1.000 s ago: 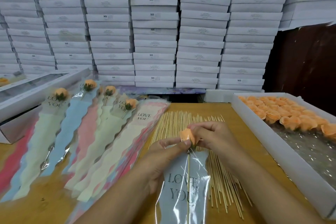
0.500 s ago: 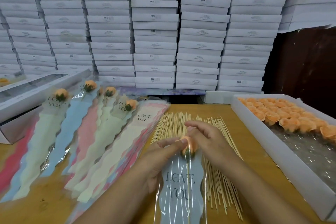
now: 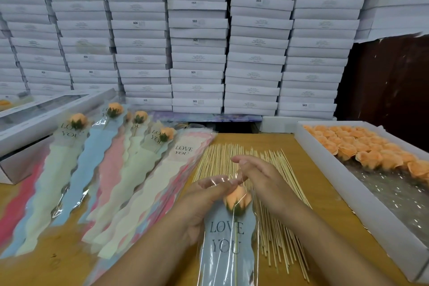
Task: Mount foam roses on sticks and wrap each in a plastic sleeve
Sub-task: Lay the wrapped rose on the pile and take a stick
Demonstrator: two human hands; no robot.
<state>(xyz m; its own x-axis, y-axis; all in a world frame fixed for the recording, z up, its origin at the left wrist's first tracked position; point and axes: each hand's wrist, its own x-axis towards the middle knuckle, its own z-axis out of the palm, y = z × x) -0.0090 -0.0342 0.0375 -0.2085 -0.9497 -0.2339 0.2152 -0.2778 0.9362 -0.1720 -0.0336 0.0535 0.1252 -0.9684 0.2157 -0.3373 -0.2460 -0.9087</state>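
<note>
We note the rose inside the sleeve, over the sticks on the desk. Left hand grips the sleeve; right hand pinches its top. Finished roses lie left; the tray sits right.

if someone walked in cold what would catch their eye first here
Probably the wall of stacked white boxes filling the whole background. Next, the white tray of loose orange foam roses at the right of the table, and the wrapped roses in pastel sleeves fanned out at the left. In the middle, over a spread of bamboo sticks, the left hand and right hand hold a rose in a "LOVE YOU" sleeve.
</note>
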